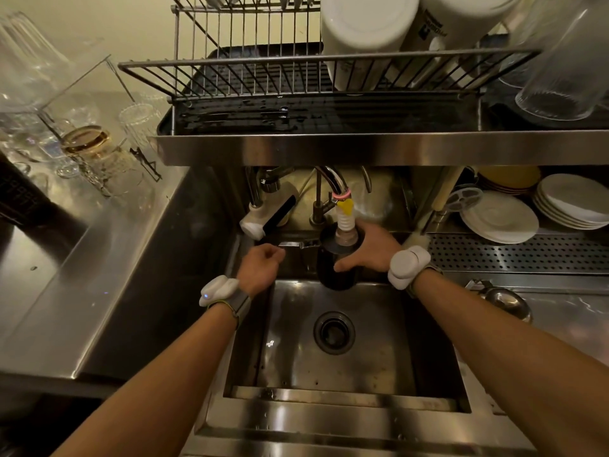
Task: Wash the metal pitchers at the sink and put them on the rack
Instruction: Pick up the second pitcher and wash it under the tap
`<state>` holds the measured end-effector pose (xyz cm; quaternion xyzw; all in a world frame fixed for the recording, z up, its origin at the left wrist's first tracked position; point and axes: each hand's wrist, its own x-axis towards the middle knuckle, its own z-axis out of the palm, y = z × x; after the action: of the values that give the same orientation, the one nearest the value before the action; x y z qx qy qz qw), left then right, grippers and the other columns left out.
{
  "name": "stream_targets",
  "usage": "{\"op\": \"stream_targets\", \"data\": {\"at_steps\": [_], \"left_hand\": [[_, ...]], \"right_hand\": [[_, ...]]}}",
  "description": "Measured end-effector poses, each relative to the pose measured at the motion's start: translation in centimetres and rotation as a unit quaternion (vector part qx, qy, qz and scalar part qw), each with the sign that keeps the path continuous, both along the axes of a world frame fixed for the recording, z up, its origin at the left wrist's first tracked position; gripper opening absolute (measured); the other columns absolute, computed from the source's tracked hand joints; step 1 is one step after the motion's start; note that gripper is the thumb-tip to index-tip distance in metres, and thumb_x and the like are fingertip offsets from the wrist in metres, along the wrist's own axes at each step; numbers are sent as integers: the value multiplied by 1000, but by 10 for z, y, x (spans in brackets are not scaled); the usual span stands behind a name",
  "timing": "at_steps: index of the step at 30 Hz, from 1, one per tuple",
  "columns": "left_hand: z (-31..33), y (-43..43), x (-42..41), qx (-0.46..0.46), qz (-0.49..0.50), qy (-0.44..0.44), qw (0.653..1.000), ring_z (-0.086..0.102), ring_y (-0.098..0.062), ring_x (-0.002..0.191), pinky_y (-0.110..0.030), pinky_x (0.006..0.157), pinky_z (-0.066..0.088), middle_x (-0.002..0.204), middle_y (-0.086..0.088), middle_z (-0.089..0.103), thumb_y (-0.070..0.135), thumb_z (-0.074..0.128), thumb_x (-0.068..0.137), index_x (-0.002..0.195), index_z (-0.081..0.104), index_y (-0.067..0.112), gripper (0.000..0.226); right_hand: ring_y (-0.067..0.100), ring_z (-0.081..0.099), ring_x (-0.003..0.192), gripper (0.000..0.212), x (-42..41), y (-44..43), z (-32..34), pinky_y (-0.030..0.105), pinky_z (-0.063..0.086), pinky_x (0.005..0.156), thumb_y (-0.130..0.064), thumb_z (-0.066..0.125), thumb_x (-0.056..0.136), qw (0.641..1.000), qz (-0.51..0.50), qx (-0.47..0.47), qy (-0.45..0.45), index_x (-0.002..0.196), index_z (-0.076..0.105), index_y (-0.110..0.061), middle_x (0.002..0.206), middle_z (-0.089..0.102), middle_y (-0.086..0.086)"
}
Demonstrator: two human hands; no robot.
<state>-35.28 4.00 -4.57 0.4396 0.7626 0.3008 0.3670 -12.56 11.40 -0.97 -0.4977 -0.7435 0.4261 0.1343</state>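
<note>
— Where is the pitcher point(336, 273)?
— Upright at the back of the sink point(379, 357), right under the faucet nozzle point(346, 224). The nozzle's ribbed white tip reaches down to the pitcher's mouth. The pitcher looks dark in this light.
— Which of the hands has it?
— The right hand point(369, 249) is wrapped round its side, thumb across the front and fingers behind.
— And the left hand point(260, 263)?
— Just left of the pitcher, with its fingers curled at the end of a metal lever point(291, 244). Whether they actually pinch it, I cannot tell.
— And the rack point(263, 77)?
— It stands above the sink on a steel shelf, over a wet black tray. White containers point(365, 31) lean upside down in its right part.
— What else is around?
— Glasses point(92, 150) crowd the tabletop point(82, 258) on the left and plates point(497, 216) are stacked on the right. The drain point(333, 332) sits in the middle of the basin, well in front of the pitcher
</note>
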Motion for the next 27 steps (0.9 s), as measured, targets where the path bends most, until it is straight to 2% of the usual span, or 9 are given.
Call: {"op": "stream_targets", "data": {"at_steps": [3,6,9,12,14,16,21,25,27], "left_hand": [[0,1,0,3,0,-10,1000,63,-28,97,-34,88,46,92,-7,66,26,54,94,95,66,14,17],[0,0,3,10,-12,-8,1000,58,-18,88,-32,86,45,98,-10,68,24,53,94,96,66,14,16],[-2,1,4,6,-15,-5,1000,58,-18,90,-33,86,45,101,-10,68,25,53,95,100,66,13,19],[-1,1,5,10,-17,-8,1000,56,-16,86,-35,86,45,99,-10,67,26,52,95,100,65,13,19],[1,0,6,14,-26,-16,999,56,-15,83,-33,82,44,94,-8,66,24,51,96,98,65,12,18],[1,2,8,14,-31,-19,999,55,-15,83,-30,79,41,91,-6,64,23,51,96,99,65,10,20],[2,5,8,12,-19,-30,999,56,-16,87,-34,86,45,95,-5,64,30,50,96,95,62,18,18],[9,7,23,21,-56,-65,996,59,-16,105,-36,98,44,111,-3,65,42,49,94,113,64,16,36],[14,9,34,11,-79,-85,993,58,-14,105,-33,96,43,109,0,65,41,47,96,116,64,16,36]], "right_hand": [[17,55,112,83,7,2,-1,26,43,89,-25,90,55,1000,5,-3,-13,128,51,-15,121,59,-2],[13,53,104,81,4,0,0,24,41,84,-24,90,56,1000,-21,21,-7,127,51,-16,113,56,-6],[17,59,103,76,-2,0,-3,25,45,82,-27,90,54,1000,5,1,-5,120,54,-18,111,62,-4],[13,55,109,81,5,4,-2,23,41,86,-24,90,56,1000,3,-1,-4,127,51,-16,117,58,-6],[9,48,103,84,4,3,1,22,38,84,-22,89,57,1000,-13,23,-11,130,47,-15,113,52,-8],[11,50,102,83,2,1,1,22,39,82,-24,89,56,1000,-7,17,1,129,48,-17,114,55,-5],[12,53,100,84,5,4,-1,21,40,80,-22,90,56,1000,6,12,-12,129,48,-16,109,54,-7],[14,57,101,83,1,-1,-9,24,43,83,-28,90,53,1000,-10,10,17,125,51,-17,115,61,-3],[16,58,103,82,0,-6,-16,27,45,85,-31,91,50,1000,-14,2,24,123,53,-19,115,62,-3]]}}
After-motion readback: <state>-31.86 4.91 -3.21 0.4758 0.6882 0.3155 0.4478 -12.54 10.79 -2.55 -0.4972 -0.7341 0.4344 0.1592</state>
